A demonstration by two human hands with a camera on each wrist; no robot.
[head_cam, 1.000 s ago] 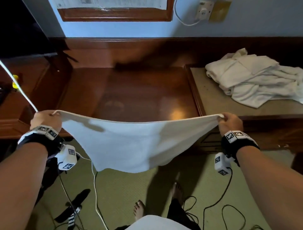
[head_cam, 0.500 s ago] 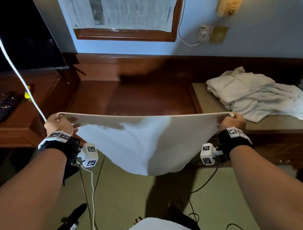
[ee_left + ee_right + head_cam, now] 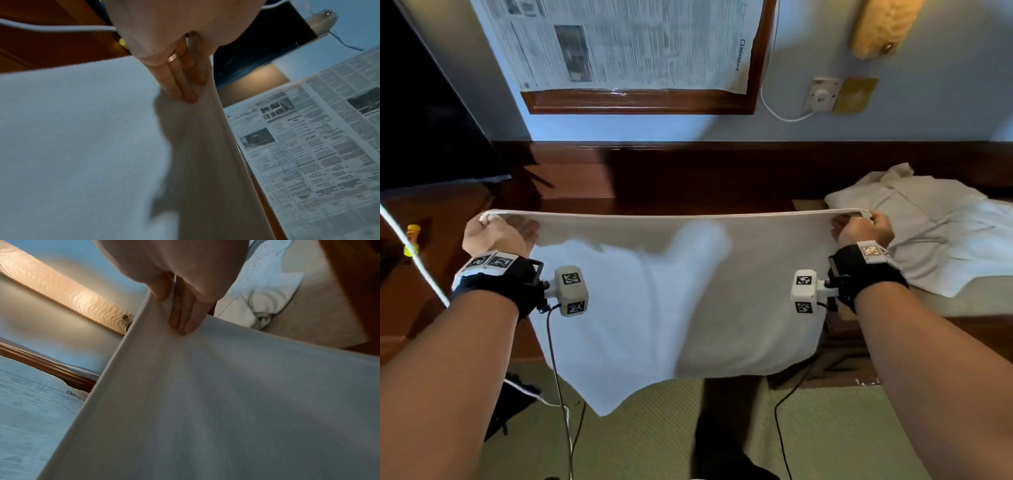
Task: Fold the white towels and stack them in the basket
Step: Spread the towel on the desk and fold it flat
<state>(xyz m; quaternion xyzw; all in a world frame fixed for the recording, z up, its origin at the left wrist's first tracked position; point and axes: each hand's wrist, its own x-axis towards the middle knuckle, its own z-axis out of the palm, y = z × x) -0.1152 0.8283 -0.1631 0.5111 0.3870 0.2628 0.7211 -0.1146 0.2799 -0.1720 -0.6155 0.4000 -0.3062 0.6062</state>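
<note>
White towel (image 3: 654, 291) stretched taut in the air between 2 hands.
Left hand (image 3: 494, 236) and right hand (image 3: 864, 229) each have their grip clamped on a top corner; it hangs above the wooden worktop (image 3: 688, 192), with crumpled towels (image 3: 928, 233) heaped at right.

**A wood-panelled room with a pale blue wall**

A framed newspaper (image 3: 626, 44) hangs on the blue wall (image 3: 945, 102), beside a socket (image 3: 822, 96) and a lit wall lamp (image 3: 881, 27). Below runs a dark wooden table (image 3: 688, 178). Green carpet (image 3: 825, 428) covers the floor. A dark screen (image 3: 424, 113) stands at left.
</note>
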